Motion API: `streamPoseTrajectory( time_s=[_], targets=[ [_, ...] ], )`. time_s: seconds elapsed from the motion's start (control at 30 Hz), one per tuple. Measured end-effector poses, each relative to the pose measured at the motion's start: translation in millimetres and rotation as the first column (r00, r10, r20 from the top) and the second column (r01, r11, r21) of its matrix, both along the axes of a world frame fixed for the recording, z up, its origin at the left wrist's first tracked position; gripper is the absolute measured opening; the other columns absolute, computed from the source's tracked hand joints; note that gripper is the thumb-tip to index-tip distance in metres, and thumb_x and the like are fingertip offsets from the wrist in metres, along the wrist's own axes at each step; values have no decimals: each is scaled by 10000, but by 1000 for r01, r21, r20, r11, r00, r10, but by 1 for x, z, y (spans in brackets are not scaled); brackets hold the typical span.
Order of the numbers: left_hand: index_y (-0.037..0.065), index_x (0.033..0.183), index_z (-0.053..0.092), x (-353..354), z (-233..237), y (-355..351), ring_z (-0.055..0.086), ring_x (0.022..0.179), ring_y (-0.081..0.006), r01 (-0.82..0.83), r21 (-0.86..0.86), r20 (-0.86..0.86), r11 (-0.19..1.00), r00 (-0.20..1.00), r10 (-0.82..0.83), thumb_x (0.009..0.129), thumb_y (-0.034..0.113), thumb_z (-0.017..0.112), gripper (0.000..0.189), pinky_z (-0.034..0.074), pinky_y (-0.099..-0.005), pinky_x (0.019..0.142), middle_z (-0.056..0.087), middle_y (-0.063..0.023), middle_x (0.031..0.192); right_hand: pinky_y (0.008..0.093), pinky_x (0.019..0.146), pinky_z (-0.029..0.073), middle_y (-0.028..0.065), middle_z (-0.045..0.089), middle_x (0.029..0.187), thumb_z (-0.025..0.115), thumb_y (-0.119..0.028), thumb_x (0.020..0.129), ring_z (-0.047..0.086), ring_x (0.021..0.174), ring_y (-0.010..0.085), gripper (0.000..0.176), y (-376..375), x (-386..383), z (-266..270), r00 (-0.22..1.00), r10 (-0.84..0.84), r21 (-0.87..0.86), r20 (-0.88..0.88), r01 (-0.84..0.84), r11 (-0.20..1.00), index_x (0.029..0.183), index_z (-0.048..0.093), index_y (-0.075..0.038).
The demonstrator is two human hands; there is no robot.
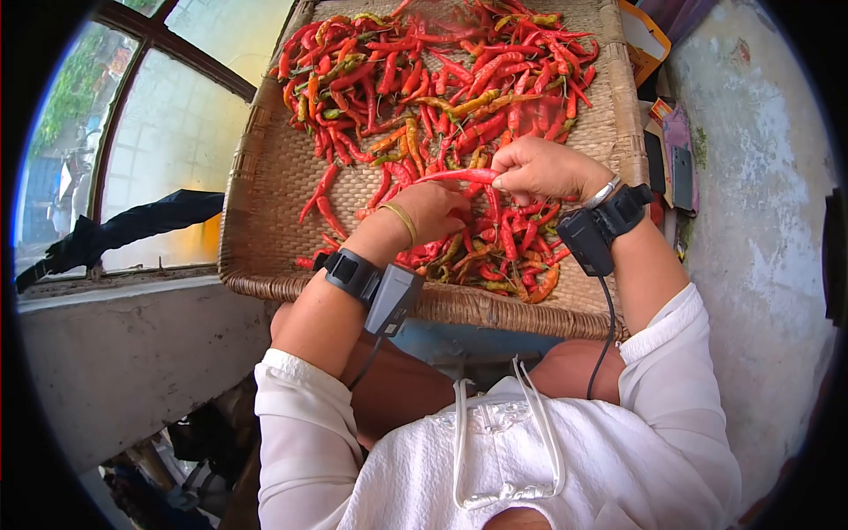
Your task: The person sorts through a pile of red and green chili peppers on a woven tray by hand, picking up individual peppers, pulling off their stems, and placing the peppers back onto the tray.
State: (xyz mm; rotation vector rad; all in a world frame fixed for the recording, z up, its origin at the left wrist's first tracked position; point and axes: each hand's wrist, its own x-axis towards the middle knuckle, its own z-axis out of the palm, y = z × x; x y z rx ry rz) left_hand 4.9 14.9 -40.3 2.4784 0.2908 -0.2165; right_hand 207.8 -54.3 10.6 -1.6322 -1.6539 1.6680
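A long red chili pepper (468, 176) is pinched at one end by my right hand (549, 168), its thin tip pointing left above the pile. My left hand (426, 212) is lower, just left of my right, with its fingers curled down among the peppers. Whatever those fingertips hold, if anything, is hidden under the hand. Beyond both hands a large heap of red chili peppers (477, 66), some yellow-green or orange, covers the far part of a woven tray (265, 190). A smaller heap of peppers (530, 252) lies close to the near rim, beneath my hands.
To the left are a window (168, 132) and a folded black umbrella (132, 230) on its sill. A phone (682, 177) and other items stand along the tray's right side, by a worn wall (760, 221). Wrist-worn devices (393, 300) with cables sit on both forearms.
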Motion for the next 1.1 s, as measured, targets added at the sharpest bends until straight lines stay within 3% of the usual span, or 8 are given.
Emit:
streamPoseTrajectory(
  time_s=[0.1,0.27,0.37,0.47,0.8,0.9,1.03,1.1],
  targets=[
    [64,868,623,-3,-5,-4,531,900,-289,-86,-22,74,996,993,88,716,168,591,187,415,-357,817,556,-123,863,237,495,420,33,597,735,560,-277,807,533,524,100,369,6,-1,-4,817,-350,54,-459,419,907,1046,531,3],
    [54,837,621,0,4,1,572,797,-267,-87,-62,-27,994,996,85,691,148,608,174,451,-339,733,594,-113,802,254,560,452,64,612,795,571,-280,802,576,668,121,390,6,-6,-25,832,-479,272,-279,547,791,1097,520,-30],
    [49,814,621,-1,16,2,591,710,-215,-185,-137,-45,973,983,180,679,116,605,152,463,-304,659,612,-97,749,340,659,460,130,621,792,549,-87,722,603,735,231,215,-2,-11,-30,946,-32,523,323,-150,839,925,604,-42],
    [43,803,617,-5,28,9,578,655,-143,-255,-243,-86,936,967,241,686,89,588,129,454,-263,612,610,-61,712,370,683,455,145,612,795,541,-59,694,590,766,281,250,-9,-17,-32,848,172,263,501,-338,904,932,613,-86],
    [27,953,576,-31,64,43,524,700,-52,-470,-616,-153,632,859,489,823,79,536,146,442,-203,623,586,-10,819,400,716,463,123,609,851,548,-29,695,586,859,286,304,-14,-30,-31,684,287,169,670,-518,839,970,608,-146],
    [31,1151,473,-18,61,33,531,841,-62,-318,-821,204,475,614,763,812,119,591,370,444,-197,703,524,-57,1078,403,680,470,132,604,826,542,-51,699,592,833,295,210,-15,-34,-35,672,234,233,702,-527,817,890,606,-109],
    [31,1013,575,-9,40,26,561,716,-88,-464,-175,120,868,865,487,781,92,608,242,445,-220,634,603,-27,888,401,652,474,143,599,797,539,-72,700,597,803,300,143,-14,-35,-42,680,175,301,712,-522,798,831,593,-83],
    [34,941,599,-4,27,16,586,690,-190,-259,-30,87,965,962,260,721,82,605,225,460,-287,635,609,-93,833,409,678,465,151,598,777,531,-64,701,590,823,303,142,-13,-35,-41,676,196,258,710,-510,821,828,593,-79]
  ],
)
